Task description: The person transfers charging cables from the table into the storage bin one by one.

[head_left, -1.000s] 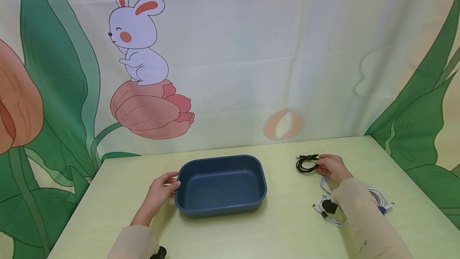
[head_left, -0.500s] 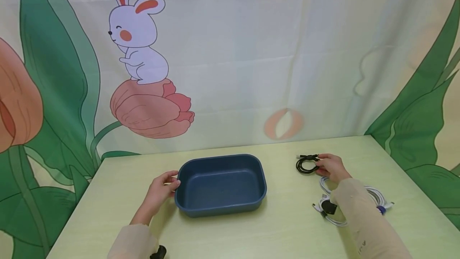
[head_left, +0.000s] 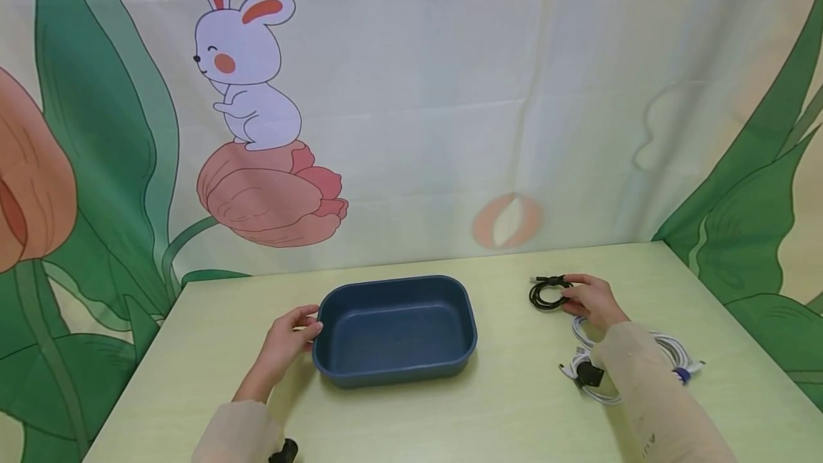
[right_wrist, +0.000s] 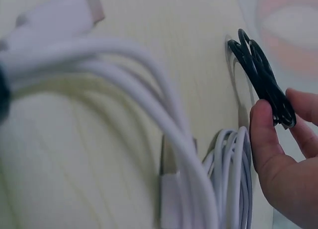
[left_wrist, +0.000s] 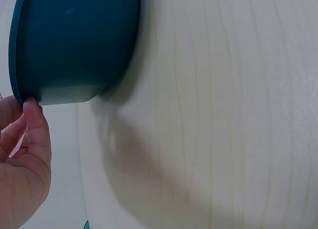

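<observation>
A dark blue rectangular tub point(head_left: 398, 338) stands on the table, its inside bare. At its left end my left hand point(head_left: 283, 343) holds the rim. The left wrist view shows the thumb point(left_wrist: 36, 122) against the tub's edge point(left_wrist: 17, 65). My right hand point(head_left: 593, 302), at the far right of the table, pinches a coiled black cable point(head_left: 551, 281) between thumb and fingers. In the right wrist view, the black coil point(right_wrist: 263, 82) sits between the fingertips, bundled and tilted. Whether it touches the table is hard to tell.
White coiled cables point(head_left: 674, 349) lie below the right forearm, partly covered by the sleeve point(head_left: 649, 384). One white coil carries a black tie point(head_left: 589, 374), another a blue one point(head_left: 681, 375). A printed rabbit curtain point(head_left: 411, 127) hangs behind the table point(head_left: 514, 413).
My right hand has shifted very slightly left along the black cable. The left hand and the tub have stayed where they were.
</observation>
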The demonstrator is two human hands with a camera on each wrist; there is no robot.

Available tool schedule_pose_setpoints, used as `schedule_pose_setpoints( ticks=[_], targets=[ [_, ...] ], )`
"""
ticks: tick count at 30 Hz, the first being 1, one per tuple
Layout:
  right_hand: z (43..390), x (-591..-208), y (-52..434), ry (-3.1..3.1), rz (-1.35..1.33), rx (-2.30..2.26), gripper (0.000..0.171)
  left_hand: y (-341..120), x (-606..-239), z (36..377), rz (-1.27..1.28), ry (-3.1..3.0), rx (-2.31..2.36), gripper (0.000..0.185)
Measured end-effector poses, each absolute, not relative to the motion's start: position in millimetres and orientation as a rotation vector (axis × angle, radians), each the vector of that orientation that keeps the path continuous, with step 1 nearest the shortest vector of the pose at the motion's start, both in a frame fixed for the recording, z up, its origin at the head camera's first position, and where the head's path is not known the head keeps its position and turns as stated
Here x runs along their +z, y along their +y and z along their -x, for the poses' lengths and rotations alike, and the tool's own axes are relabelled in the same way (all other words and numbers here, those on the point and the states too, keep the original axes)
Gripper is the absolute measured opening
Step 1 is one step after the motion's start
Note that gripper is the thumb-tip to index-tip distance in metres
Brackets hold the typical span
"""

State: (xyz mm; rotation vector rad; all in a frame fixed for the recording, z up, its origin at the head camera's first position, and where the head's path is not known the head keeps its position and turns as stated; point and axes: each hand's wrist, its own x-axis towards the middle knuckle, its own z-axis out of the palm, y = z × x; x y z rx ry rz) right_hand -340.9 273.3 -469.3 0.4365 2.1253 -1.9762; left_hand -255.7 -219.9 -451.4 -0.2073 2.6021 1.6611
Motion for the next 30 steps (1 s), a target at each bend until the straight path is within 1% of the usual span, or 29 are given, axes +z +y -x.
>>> schedule_pose_setpoints(
  ticks=[12,30],
  targets=[
    [337.0,-471.8,277.2,2.096,-0.254,-1.993,0.059,-219.5,-451.0,254.0,0.189,2.602,1.688,0.038],
    [339.0,-476.3,273.1,2.193,-0.328,-2.007,0.056,-220.0,-452.9,255.2,0.205,2.599,1.702,0.038]
  ],
)
